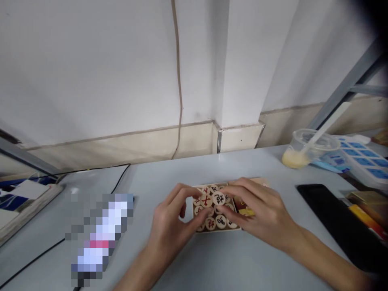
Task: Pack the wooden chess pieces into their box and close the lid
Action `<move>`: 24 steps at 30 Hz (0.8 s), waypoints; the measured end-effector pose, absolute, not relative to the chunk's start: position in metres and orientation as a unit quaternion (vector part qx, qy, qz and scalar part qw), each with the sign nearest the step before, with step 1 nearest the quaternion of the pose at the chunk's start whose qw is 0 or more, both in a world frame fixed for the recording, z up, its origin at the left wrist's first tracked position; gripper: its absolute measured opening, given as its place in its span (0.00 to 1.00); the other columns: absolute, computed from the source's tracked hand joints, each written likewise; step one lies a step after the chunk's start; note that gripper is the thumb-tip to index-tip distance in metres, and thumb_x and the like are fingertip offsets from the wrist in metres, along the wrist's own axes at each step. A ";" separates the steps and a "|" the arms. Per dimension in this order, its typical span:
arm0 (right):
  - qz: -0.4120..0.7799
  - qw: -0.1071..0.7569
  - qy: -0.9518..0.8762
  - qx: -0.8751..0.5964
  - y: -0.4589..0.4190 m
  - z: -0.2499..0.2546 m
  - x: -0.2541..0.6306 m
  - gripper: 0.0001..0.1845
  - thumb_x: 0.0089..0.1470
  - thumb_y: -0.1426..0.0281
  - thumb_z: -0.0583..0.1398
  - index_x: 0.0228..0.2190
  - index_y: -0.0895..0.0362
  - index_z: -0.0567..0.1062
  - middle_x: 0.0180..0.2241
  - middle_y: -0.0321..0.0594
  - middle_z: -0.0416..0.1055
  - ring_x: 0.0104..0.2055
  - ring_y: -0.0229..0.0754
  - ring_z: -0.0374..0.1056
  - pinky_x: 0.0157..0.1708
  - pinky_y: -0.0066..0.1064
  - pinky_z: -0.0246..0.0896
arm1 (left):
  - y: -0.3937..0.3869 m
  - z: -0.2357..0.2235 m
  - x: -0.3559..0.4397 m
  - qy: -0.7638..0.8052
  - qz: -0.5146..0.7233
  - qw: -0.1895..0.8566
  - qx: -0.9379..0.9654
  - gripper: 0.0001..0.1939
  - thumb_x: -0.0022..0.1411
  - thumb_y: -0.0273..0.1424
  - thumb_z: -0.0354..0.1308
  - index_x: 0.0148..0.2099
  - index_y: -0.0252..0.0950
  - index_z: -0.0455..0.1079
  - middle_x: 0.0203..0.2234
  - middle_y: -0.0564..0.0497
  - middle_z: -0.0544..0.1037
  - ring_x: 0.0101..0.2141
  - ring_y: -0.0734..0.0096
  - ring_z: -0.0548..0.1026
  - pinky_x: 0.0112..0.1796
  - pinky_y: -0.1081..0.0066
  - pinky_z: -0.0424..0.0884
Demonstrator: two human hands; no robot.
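A small wooden box [239, 228] lies on the grey table, filled with several round wooden chess pieces marked in red and black. My left hand [171, 224] is at the box's left side, thumb and fingers pinching a red-marked piece [206, 200]. My right hand [260, 212] reaches over the box's right half, its fingers closed on a black-marked piece [218, 198]. Both pieces are held just above the others in the box.
A clear plastic cup [303, 150] with yellowish liquid and a white spoon stands at the back right. A black phone [330, 220] lies to the right. A blurred packet [100, 238] and a black cable [33, 260] lie to the left. Books are at the far left.
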State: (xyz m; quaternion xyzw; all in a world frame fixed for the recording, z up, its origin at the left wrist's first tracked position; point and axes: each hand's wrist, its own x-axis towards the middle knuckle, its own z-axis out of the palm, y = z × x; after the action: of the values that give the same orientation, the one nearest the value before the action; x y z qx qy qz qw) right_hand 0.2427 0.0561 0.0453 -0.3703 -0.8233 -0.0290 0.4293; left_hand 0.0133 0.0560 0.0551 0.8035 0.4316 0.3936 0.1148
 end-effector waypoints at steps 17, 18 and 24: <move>-0.004 0.407 -0.797 -0.445 0.077 0.015 0.248 0.12 0.62 0.69 0.62 0.48 0.53 0.76 0.40 0.40 0.76 0.39 0.41 0.72 0.40 0.36 0.69 | 0.080 0.014 0.008 0.514 0.380 0.163 0.751 0.12 0.67 0.33 0.60 0.53 0.43 0.73 0.50 0.48 0.72 0.28 0.77 0.67 0.32 0.70 0.72; -0.002 0.404 -0.792 -0.457 0.080 0.015 0.250 0.12 0.62 0.69 0.61 0.47 0.53 0.76 0.40 0.40 0.76 0.39 0.41 0.72 0.40 0.36 0.69 | 0.082 0.014 0.007 0.523 0.375 0.168 0.747 0.12 0.67 0.33 0.60 0.52 0.43 0.73 0.49 0.48 0.72 0.28 0.76 0.67 0.32 0.70 0.72; 0.035 0.343 -0.803 -0.485 0.091 0.006 0.262 0.12 0.63 0.65 0.60 0.48 0.53 0.76 0.42 0.42 0.76 0.42 0.45 0.70 0.40 0.40 0.68 | 0.090 0.005 0.003 0.541 0.353 0.209 0.735 0.11 0.65 0.35 0.62 0.49 0.42 0.75 0.46 0.48 0.74 0.29 0.74 0.70 0.31 0.69 0.71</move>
State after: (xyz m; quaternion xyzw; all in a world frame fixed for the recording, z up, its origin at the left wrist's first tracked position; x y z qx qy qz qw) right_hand 0.2619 0.0914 0.0063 -0.4852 -0.8034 0.0348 0.3433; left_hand 0.0026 0.0902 0.0045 0.7348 0.5406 0.3525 0.2088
